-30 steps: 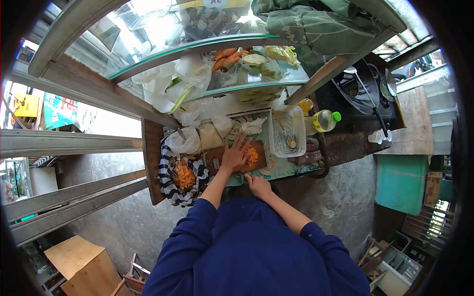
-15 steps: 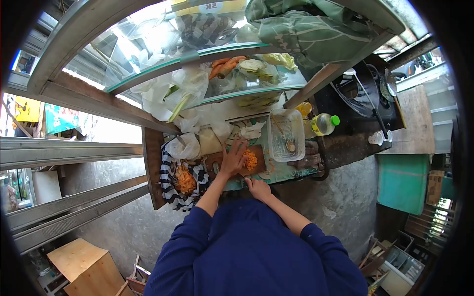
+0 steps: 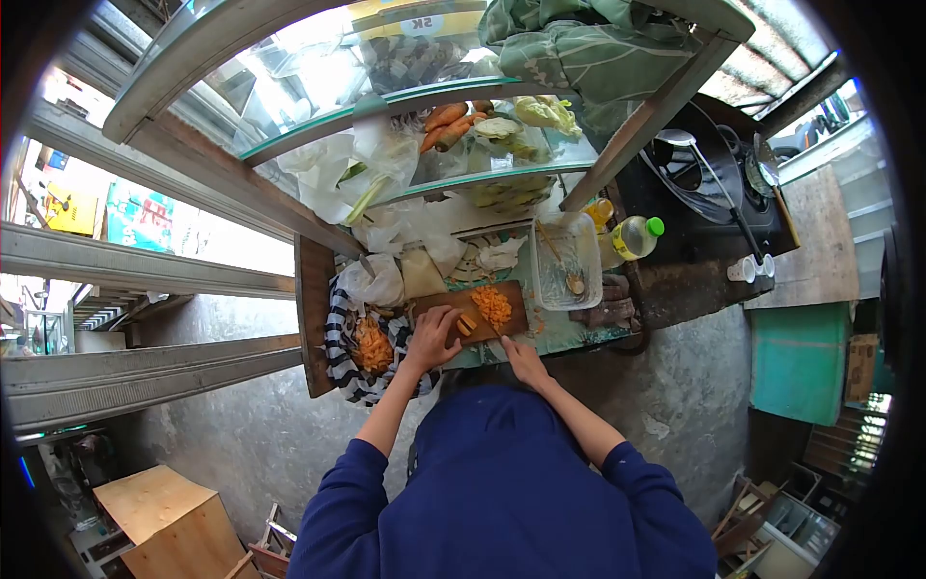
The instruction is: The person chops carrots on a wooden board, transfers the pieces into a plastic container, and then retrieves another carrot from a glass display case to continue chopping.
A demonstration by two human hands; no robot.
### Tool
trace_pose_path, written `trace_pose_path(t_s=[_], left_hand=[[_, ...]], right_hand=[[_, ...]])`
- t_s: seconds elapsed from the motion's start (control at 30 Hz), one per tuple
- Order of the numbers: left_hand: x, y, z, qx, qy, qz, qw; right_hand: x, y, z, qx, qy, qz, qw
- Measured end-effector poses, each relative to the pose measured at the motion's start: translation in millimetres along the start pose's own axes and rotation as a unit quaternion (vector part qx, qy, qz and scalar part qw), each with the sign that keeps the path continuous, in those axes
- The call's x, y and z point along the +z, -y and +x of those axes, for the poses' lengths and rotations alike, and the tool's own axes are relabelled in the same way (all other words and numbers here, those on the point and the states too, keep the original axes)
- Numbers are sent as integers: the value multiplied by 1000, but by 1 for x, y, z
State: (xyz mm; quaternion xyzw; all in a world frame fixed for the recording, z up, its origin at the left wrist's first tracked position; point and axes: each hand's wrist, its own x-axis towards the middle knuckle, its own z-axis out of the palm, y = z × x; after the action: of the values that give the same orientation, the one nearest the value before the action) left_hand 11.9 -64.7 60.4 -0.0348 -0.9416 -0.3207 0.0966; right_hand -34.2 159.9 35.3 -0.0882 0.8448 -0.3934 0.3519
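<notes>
On a brown wooden cutting board point(image 3: 518, 297) lies a heap of chopped carrot point(image 3: 492, 305). A few larger carrot pieces point(image 3: 467, 323) lie to its left. My left hand point(image 3: 434, 338) rests over the board's left end, thumb and fingers apart, with the fingertips beside these pieces; I see nothing gripped in it. At the board's near edge, my right hand point(image 3: 524, 360) is closed around the handle of a knife point(image 3: 496, 331), whose blade points toward the chopped heap. Left of the board, shredded orange carrot point(image 3: 371, 347) fills a black-and-white striped bag point(image 3: 340, 333).
Right of the board stands a clear plastic tub point(image 3: 595, 280) with a spoon inside, then a green-capped bottle point(image 3: 634, 238). A glass shelf point(image 3: 453, 188) above holds whole carrots point(image 3: 449, 125) and greens. A stove point(image 3: 709, 193) with a ladle is at right.
My left hand has moved left and nearer me, away from the chopped heap, uncovering it and the larger carrot pieces. My right hand has shifted slightly right with the knife.
</notes>
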Motion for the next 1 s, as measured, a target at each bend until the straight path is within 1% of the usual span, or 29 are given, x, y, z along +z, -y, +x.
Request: trace_pose_path(t_s=[0.07,0.1,0.17,0.2,0.27,0.3,0.37,0.4,0.43,0.47,0.5,0.53,0.6,0.67,0.83,0.93,1.0], left_hand=[[4,-2,5,35,70,72,994],[8,-1,6,38,70,71,994],[17,3,9,91,92,95,987],[22,6,8,93,91,94,987],[31,10,6,51,116,82,989],[33,9,5,52,116,82,988],[40,6,3,-46,67,76,994],[42,5,3,-47,66,76,994],[45,4,3,-75,23,68,995],[48,2,3,-103,-19,59,993],[51,1,4,-103,-20,59,993],[54,0,4,-115,-36,54,991],[57,-1,4,-129,-53,51,989],[61,0,2,-135,-81,37,987],[62,-2,3,-142,-76,32,986],[60,-4,4,-147,-73,37,986],[60,-5,4,-150,-71,35,985]], right_hand=[[-6,-6,-3,2,-7,-3,1000],[-8,-6,-6,6,-14,-5,1000],[-14,-5,-10,23,-1,-11,1000],[-16,-6,-11,41,15,-17,999],[-15,-7,-11,44,21,-23,999],[-13,-8,-11,47,30,-29,998],[-6,-9,-11,37,28,-34,998],[-4,-7,-11,27,28,-39,998],[-2,-5,-11,27,29,-39,998],[-1,-3,-11,36,46,-67,996],[0,-2,-10,45,63,-96,992],[2,-2,-11,44,64,-97,992],[7,-4,-11,32,36,-77,996],[10,-11,-9,16,41,-74,996],[9,-11,-13,-12,42,-64,997],[5,-4,-17,-7,43,-90,995],[4,-1,-22,-9,25,-110,994]])
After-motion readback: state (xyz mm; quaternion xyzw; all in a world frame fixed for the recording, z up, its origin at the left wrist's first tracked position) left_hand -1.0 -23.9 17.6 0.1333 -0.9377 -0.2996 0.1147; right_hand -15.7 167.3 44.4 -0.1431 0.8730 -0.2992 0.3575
